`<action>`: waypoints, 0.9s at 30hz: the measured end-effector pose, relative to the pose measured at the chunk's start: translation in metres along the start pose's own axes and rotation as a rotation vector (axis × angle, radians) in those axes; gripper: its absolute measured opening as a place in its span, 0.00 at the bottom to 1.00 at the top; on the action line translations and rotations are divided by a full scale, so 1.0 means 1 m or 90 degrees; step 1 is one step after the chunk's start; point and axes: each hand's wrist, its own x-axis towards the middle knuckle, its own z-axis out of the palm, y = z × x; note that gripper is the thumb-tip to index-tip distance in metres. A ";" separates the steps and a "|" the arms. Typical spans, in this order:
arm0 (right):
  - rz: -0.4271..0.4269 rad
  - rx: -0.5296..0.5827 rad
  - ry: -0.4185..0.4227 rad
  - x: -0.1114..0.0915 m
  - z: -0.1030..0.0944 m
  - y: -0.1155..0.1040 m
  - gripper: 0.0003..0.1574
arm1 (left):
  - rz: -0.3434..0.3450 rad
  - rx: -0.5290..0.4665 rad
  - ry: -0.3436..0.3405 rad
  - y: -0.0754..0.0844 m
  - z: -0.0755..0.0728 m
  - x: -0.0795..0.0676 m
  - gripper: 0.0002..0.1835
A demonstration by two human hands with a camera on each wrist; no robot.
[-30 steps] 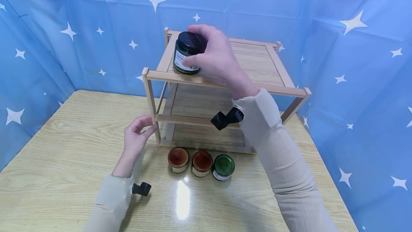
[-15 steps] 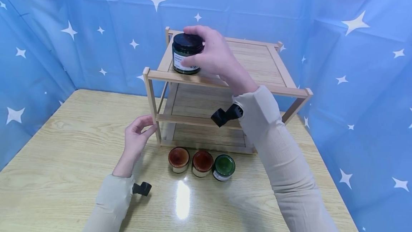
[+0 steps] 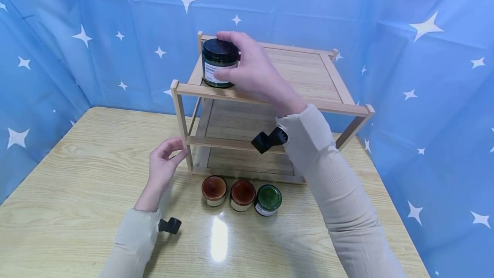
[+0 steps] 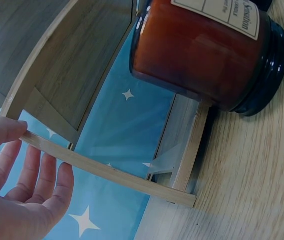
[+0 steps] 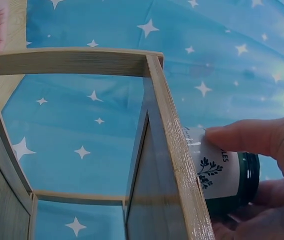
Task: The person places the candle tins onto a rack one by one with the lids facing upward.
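Observation:
On the top tier of a wooden shelf rack (image 3: pixel 301 72), at its left end, my right hand (image 3: pixel 254 65) grips a dark green scented candle jar (image 3: pixel 220 63) with a black lid and white label. In the right wrist view, the thumb (image 5: pixel 241 137) presses on that label, while part of the jar is hidden behind the rack's front rail. Lower down, my left hand (image 3: pixel 164 162) pinches the rack's front left post (image 4: pixel 102 170) between thumb and fingers, as the left wrist view shows.
Before the rack, two amber candle jars (image 3: pixel 214 190) (image 3: pixel 242 195) and a green one (image 3: pixel 268 200) stand in a row, bases up, on the wooden table (image 3: pixel 77 192). A blue curtain (image 3: pixel 127 46) with white stars hangs behind and at both sides.
My right hand has shifted the green candle jar a little to the left along the top tier, towards its left end. The left hand stays on the post.

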 end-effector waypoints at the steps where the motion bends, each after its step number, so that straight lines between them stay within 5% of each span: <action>1: -0.003 0.012 0.004 0.000 0.000 0.000 0.45 | 0.001 -0.001 0.000 0.000 0.000 0.000 0.17; 8: -0.001 0.113 0.030 -0.006 0.002 0.006 0.48 | 0.002 0.000 0.000 0.001 0.000 0.000 0.15; 27: -0.010 0.151 0.096 -0.050 -0.017 0.024 0.47 | -0.003 0.008 0.006 0.002 0.001 0.000 0.16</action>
